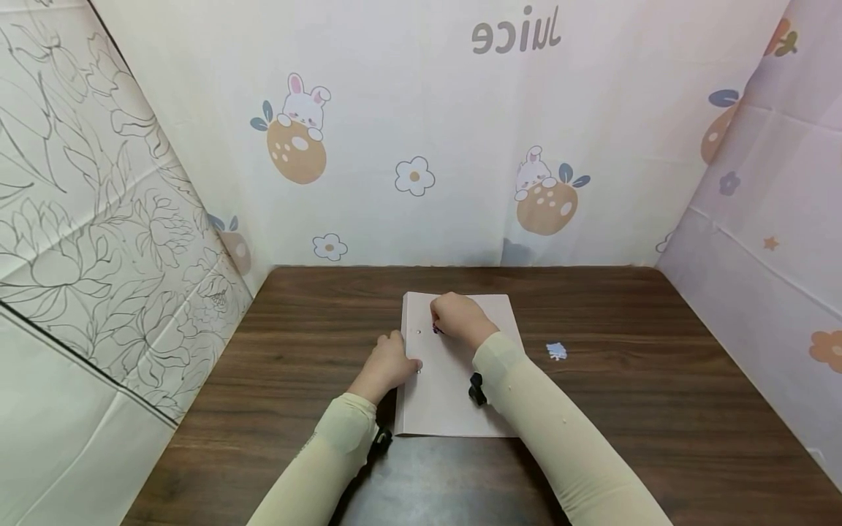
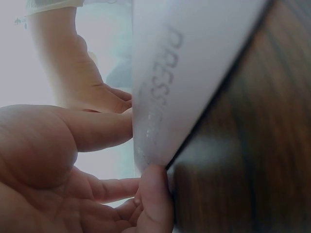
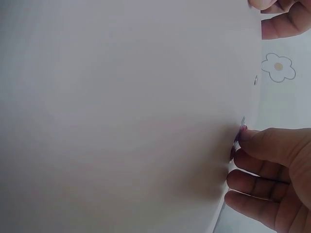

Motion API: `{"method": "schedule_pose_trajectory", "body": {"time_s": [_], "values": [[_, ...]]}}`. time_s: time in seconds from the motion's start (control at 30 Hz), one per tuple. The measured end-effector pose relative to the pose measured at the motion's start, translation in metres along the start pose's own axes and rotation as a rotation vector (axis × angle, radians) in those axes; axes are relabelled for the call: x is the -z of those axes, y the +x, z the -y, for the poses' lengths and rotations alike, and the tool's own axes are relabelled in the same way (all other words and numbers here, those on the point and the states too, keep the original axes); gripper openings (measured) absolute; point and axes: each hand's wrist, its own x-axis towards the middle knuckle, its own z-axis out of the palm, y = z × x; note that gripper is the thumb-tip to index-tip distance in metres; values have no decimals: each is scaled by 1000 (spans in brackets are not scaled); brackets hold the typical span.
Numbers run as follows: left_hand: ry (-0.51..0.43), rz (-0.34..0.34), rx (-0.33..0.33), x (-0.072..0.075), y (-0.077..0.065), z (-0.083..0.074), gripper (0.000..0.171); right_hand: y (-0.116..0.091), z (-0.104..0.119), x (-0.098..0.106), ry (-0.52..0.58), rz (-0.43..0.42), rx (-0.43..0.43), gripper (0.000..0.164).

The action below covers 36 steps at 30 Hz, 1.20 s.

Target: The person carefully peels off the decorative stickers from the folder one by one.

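Observation:
A pale binder (image 1: 434,409) with metal rivets along its left side lies flat on the table; the left wrist view shows printed lettering on its spine (image 2: 194,53). My left hand (image 1: 388,361) holds the binder's left edge, thumb over the cover and fingers against the spine. Above the upper part of the cover, my right hand (image 1: 457,315) pinches a small flat sticker-like piece (image 3: 236,141) with red and blue on it between thumb and index finger. Its other fingers (image 3: 252,184) are spread just below, close to the cover. The hand hides most of the piece in the head view.
To the right of the binder, a small light-blue and white scrap (image 1: 556,351) lies on the dark wooden table (image 1: 631,409). Patterned cloth (image 1: 414,109) hangs behind the table and along both sides.

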Motion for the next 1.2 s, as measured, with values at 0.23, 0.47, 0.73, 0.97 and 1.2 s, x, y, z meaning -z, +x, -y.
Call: {"method": "schedule_pose_trajectory", "body": {"time_s": [0.23,0.47,0.73,0.97,1.2], "values": [[-3,1,0,0,0,0,72,1,-1,0,-11,9,0,14],[-1,0,0,0,0,0,72,0,0,1,-14,3,3,15],[-6,1,3,0,1,0,72,-3,1,2,-11,-6,4,14],[-9,-4,-1,0,0,0,72,-2,0,0,-19,-15,8,14],[-6,3,0,0,2,1,72,0,-2,-3,-35,-34,22,18]]}}
